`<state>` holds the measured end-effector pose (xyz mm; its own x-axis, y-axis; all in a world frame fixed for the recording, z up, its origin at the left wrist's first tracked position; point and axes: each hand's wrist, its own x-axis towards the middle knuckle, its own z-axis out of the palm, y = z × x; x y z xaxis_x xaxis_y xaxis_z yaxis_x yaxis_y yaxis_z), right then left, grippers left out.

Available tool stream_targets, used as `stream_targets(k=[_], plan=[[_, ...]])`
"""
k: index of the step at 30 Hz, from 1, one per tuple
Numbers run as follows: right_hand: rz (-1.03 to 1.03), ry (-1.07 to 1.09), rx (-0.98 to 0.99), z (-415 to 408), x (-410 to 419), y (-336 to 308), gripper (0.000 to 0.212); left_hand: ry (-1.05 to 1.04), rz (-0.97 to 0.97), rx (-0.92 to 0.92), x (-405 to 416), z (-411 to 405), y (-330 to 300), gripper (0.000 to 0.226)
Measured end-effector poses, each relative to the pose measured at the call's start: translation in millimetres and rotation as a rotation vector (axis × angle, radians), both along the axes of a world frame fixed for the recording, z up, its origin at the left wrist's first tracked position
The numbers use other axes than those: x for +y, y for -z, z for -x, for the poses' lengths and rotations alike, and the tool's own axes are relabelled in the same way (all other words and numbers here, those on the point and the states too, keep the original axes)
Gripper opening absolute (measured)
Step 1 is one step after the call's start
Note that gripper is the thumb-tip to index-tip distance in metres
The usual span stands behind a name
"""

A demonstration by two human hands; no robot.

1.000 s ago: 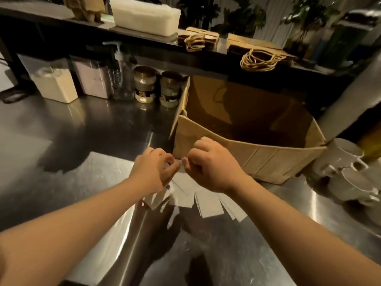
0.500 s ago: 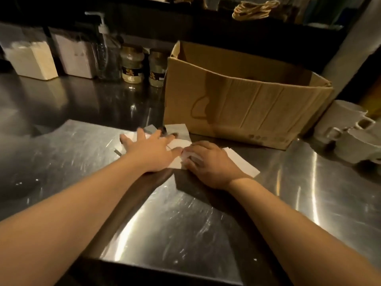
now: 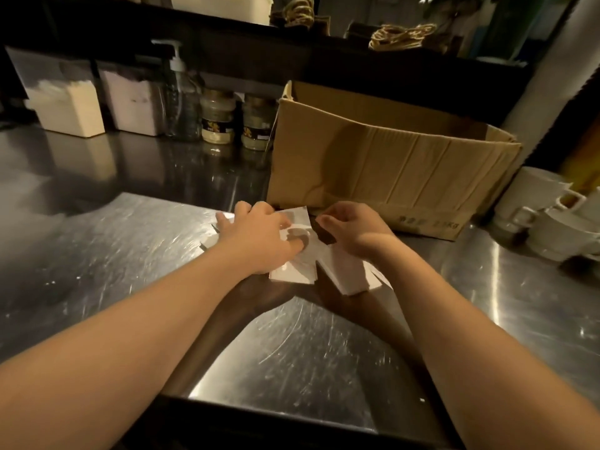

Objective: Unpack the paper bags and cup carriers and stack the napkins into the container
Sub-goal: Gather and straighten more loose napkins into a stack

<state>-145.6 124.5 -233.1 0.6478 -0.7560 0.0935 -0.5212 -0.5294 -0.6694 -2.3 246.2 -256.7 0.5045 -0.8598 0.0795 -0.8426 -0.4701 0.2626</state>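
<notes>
While the napkins [image 3: 302, 264] are lying fanned on the desk [image 3: 292, 352] before the cardboard box [image 3: 389, 164], they are being pressed by the flat left hand [image 3: 256, 235]; the right hand [image 3: 354, 228] is hovering, loosely curled, empty. Light, limp, slippery sheets are judged best squared, then pinched at the edges.

Both forearms bare, no sleeves; left hand [image 3: 256, 237], right hand [image 3: 354, 230] ungloved.

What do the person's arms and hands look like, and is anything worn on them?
Both forearms are bare as far as the picture shows, with no sleeves in view. The left hand and the right hand have no gloves. No watch, bracelet or ring can be seen on either wrist or hand, though the light is dim and the fingers are slightly blurred.
</notes>
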Motion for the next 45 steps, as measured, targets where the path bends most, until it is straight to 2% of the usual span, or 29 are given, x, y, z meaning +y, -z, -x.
stream_targets(k=[3, 5, 9, 13, 15, 19, 22, 28, 32, 34, 38, 42, 45], plan=[[0.027, 0.048, -0.057, 4, -3, 6, 0.017, 0.021, 0.130, -0.042, -3, 1, -5, 0.060], [0.043, 0.063, -0.049, 10, -6, 10, 0.013, 0.027, 0.121, -0.086, -7, 0, -6, 0.057], [0.061, 0.035, 0.116, 17, -12, 10, 0.014, 0.035, 0.020, -0.116, -12, -1, -4, 0.061], [0.146, -0.029, 0.320, 17, -15, 11, 0.026, 0.011, 0.003, -0.147, -13, -3, -1, 0.073], [0.176, -0.038, 0.339, 15, -10, 12, 0.028, 0.008, 0.003, -0.140, -13, -5, 0, 0.077], [0.259, -0.015, 0.318, 7, 4, 19, 0.029, 0.011, 0.015, -0.051, -14, -4, 0, 0.077], [0.230, -0.011, 0.275, 3, 8, 19, 0.023, 0.007, 0.021, 0.013, -14, -6, 0, 0.072], [0.182, 0.013, 0.195, 2, 9, 21, 0.032, 0.133, 0.122, 0.000, -11, -4, -1, 0.069], [0.166, 0.022, 0.187, 3, 10, 14, 0.014, 0.218, 0.157, -0.008, -8, -3, -3, 0.065], [0.131, 0.019, 0.143, 4, 9, 14, 0.010, 0.239, 0.155, -0.006, -8, -2, -3, 0.060], [0.076, 0.031, 0.040, 2, 6, 15, 0.017, 0.214, 0.209, 0.027, -9, -1, -1, 0.042], [0.124, 0.024, 0.010, 2, 5, 15, 0.021, 0.184, 0.266, -0.017, -9, 2, -4, 0.037], [0.190, 0.012, -0.032, 2, 6, 17, 0.023, 0.176, 0.342, -0.030, -7, 4, -6, 0.019]])
